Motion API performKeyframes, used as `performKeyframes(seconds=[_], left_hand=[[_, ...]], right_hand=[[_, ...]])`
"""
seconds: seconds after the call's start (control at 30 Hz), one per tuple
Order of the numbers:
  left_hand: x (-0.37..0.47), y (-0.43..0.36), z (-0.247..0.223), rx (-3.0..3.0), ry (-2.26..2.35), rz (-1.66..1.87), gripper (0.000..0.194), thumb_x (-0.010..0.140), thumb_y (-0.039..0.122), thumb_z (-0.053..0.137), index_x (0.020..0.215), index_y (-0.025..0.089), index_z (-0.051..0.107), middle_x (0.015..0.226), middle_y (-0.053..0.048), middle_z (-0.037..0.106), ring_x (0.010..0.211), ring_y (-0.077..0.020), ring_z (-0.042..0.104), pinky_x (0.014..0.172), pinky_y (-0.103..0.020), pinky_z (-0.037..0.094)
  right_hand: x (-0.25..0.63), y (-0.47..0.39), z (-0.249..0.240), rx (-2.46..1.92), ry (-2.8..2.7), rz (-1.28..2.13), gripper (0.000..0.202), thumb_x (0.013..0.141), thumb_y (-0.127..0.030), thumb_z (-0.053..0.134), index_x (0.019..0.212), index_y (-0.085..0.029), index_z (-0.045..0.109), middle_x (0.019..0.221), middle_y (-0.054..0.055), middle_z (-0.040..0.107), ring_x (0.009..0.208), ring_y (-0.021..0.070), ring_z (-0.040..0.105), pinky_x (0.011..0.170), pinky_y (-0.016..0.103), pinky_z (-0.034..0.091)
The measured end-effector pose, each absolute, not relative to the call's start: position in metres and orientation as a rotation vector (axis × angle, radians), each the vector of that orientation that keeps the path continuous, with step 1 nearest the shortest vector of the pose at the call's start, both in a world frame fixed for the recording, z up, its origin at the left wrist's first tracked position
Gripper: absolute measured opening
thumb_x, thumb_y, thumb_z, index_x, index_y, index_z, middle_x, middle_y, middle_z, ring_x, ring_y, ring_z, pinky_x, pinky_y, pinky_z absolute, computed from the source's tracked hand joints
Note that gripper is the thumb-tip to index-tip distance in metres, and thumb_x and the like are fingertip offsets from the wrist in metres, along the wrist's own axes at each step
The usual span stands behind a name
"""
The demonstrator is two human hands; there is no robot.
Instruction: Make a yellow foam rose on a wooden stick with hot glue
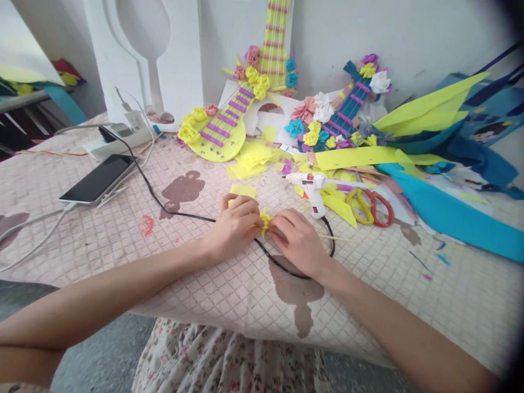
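Paper (265, 220), yellow and crinkled, sits pinched in left hand (236, 228) and right hand (299, 240)

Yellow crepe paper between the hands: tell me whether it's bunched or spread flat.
Bunched: the yellow crepe paper shows as a small, crinkled tuft with ragged points, between the left hand and right hand.

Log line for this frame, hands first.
left hand: fingers on yellow piece | right hand: fingers on same piece | nearby: glue gun, scissors
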State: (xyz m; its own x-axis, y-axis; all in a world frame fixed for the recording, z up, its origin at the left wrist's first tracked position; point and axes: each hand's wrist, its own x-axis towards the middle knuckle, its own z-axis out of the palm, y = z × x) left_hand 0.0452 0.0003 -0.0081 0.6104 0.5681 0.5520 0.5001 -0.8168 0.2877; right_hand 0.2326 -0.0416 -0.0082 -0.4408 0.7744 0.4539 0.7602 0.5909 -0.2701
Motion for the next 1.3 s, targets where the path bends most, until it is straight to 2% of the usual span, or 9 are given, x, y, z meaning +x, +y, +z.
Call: performKeyframes(seconds=[0.3, 0.67, 0.97, 1.3], left_hand=[[0.0453, -0.0007, -0.0082, 2.756, 0.892, 0.986, 0.010, 0.083, 0.014, 0.057, 0.077, 0.020, 0.061, 0.085, 0.001, 0.061, 0.095, -0.0169, 0.052, 0.092, -0.039, 0.026], [0.0447, -0.0018, -0.0080, 2.946, 0.863, 0.987, 0.012, 0.089, 0.017, 0.051, 0.079, 0.020, 0.057, 0.090, -0.001, 0.064, 0.105, -0.0185, 0.052, 0.098, -0.044, 0.024], [0.0454, -0.0021, -0.0082, 2.975, 0.896, 0.899, 0.016, 0.091, 0.013, 0.046, 0.081, 0.020, 0.056, 0.088, 0.000, 0.063, 0.106, -0.0165, 0.051, 0.101, -0.044, 0.019], [0.0466, -0.0019, -0.0075, 2.930, 0.906, 0.945, 0.013, 0.089, 0.013, 0.051, 0.079, 0.020, 0.057, 0.088, 0.000, 0.063, 0.104, -0.0173, 0.052, 0.100, -0.044, 0.022]], right_hand=[[0.2304, -0.0402, -0.0087, -1.232, -2.367, -0.089, 0.017, 0.091, -0.018, 0.044, 0.080, -0.019, 0.057, 0.080, 0.005, 0.059, 0.082, 0.0195, 0.052, 0.072, 0.033, 0.041], [0.2292, -0.0407, -0.0103, -1.305, -2.453, -0.235, 0.021, 0.092, -0.013, 0.040, 0.080, -0.018, 0.057, 0.080, 0.005, 0.059, 0.081, 0.0193, 0.050, 0.071, 0.034, 0.032], [0.2292, -0.0418, -0.0092, -1.329, -2.375, -0.130, 0.013, 0.090, -0.016, 0.045, 0.084, -0.018, 0.055, 0.085, 0.006, 0.059, 0.084, 0.0199, 0.051, 0.073, 0.033, 0.034], [0.2279, -0.0412, -0.0072, -1.318, -2.434, -0.193, 0.021, 0.093, -0.015, 0.040, 0.080, -0.018, 0.056, 0.080, 0.005, 0.060, 0.082, 0.0191, 0.050, 0.071, 0.034, 0.034]])
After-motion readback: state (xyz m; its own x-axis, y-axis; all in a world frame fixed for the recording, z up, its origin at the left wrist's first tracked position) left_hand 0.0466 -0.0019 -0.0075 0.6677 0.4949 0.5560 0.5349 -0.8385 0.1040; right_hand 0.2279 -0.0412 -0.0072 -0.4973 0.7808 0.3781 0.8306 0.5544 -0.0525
